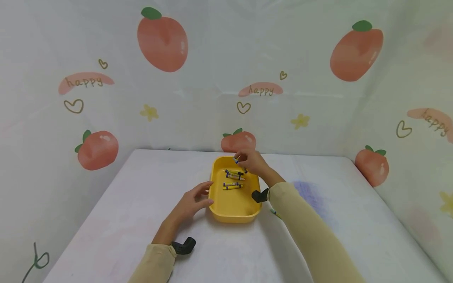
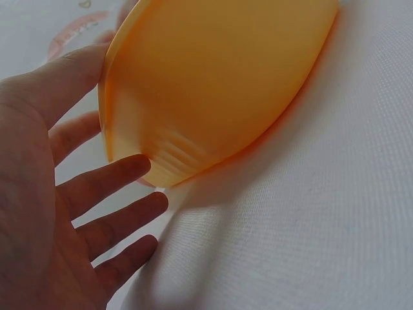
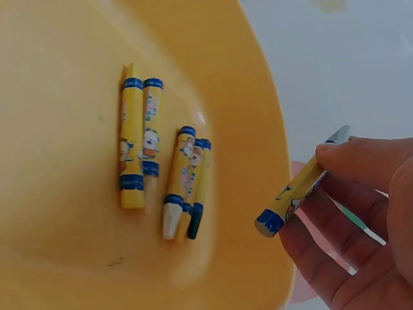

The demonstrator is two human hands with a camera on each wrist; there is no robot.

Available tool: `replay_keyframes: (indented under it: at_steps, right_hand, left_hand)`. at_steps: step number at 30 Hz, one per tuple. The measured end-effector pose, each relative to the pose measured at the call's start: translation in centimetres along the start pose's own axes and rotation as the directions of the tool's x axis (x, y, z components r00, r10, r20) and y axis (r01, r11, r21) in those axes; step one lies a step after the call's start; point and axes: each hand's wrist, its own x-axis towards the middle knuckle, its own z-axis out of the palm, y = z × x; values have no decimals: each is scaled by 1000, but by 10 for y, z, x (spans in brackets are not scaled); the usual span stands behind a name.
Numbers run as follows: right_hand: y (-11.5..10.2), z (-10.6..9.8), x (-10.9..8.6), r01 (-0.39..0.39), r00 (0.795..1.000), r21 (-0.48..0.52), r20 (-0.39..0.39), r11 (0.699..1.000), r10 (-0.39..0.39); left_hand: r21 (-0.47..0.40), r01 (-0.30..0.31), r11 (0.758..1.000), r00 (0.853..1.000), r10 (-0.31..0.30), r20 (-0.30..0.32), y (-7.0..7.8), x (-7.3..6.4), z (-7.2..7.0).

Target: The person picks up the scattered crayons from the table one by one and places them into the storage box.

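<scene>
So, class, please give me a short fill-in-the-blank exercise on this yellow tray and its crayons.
1. The right hand pinches one ____ in a yellow paper wrapper.
2. The crayons lying in the yellow plastic tray number ____.
3. The left hand touches the tray's outer wall with ____ fingers.

Missing words: crayon; four; straight

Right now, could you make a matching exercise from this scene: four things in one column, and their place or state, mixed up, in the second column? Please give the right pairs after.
Column 1:
1. left hand
2. right hand
3. yellow tray
4. four crayons

Column 2:
a. lies inside the tray
b. pinches one crayon above the tray's far end
c. fingers spread, at the tray's left wall
d. stands on the white table

Pairs: 1-c, 2-b, 3-d, 4-a
</scene>
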Motion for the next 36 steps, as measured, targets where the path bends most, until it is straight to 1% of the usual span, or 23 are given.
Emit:
replay_keyframes:
  at_steps: [3, 9, 15, 21, 24, 31, 36]
  right_hand:
    - [0, 3, -1, -7, 1000, -25, 15, 1000, 8]
    - [3, 6, -1, 3, 1000, -61, 23, 998, -2]
    - [3, 4, -1, -8, 1000, -57, 28, 998, 9]
    - [4, -3, -4, 19, 1000, -71, 6, 997, -18]
    - [6, -7, -6, 21, 1000, -58, -6, 998, -22]
    - [14, -18, -14, 18, 1000, -36, -14, 999, -19]
    - [24, -27, -21, -12, 1000, -37, -12, 999, 12]
  left_hand:
    - [1, 3, 1000, 1000, -3, 3, 1, 0, 0]
    - [2, 4, 1000, 1000, -4, 7, -1, 0, 1]
    - [-3, -7, 1000, 1000, 7, 19, -2, 1, 1]
    - [6, 5, 1000, 1000, -5, 12, -2, 1, 1]
    - [6, 8, 1000, 1000, -8, 8, -2, 1, 0]
    - [-3, 11, 1000, 1000, -11, 9, -1, 1, 0]
    - [-3, 14, 1000, 1000, -14, 5, -1, 0, 0]
